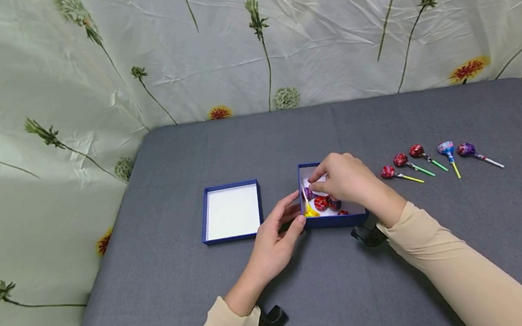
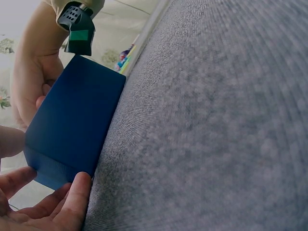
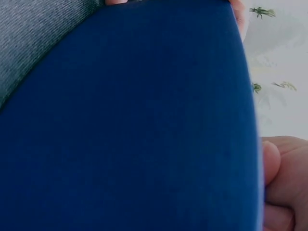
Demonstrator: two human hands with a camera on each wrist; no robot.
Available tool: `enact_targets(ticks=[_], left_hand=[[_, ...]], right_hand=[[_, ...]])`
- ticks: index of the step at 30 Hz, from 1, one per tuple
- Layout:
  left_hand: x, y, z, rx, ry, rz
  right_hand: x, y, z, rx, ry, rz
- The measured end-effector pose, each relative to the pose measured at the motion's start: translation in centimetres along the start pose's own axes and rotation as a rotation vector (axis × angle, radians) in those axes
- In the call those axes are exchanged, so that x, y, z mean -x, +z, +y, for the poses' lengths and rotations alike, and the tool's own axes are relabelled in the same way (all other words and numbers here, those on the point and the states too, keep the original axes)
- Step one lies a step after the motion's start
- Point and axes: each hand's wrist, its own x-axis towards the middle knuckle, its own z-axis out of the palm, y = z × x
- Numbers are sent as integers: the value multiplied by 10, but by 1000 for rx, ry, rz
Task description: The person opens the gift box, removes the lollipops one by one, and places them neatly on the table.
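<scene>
A blue box [image 1: 336,220] with a white inside stands on the grey table, holding several wrapped lollipops. Among these are a red lollipop [image 1: 321,203], a yellow-wrapped one [image 1: 311,210] and a purple one [image 1: 309,193]. My left hand [image 1: 275,242] rests against the box's left side, fingers fairly straight, thumb at the near left corner. Reaching in over the right side, my right hand [image 1: 344,176] has thumb and index fingertips close together beside the purple lollipop. Whether they pinch it cannot be made out. The blue box wall [image 3: 144,115] hides those fingertips in the right wrist view.
A shallow blue-rimmed white tray, like a box lid [image 1: 231,213], lies left of the box. Right of my right hand, several lollipops lie in a loose row, among them a blue one [image 1: 446,148] and a purple one [image 1: 466,149]. Behind the table hangs a flowered curtain [image 1: 220,48].
</scene>
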Motion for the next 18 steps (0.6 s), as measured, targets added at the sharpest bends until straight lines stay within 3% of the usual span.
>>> enact_targets(ticks=[18], left_hand=[[0, 0, 1, 15, 21, -5]], right_hand=[[-6, 10, -6, -18, -18, -18]])
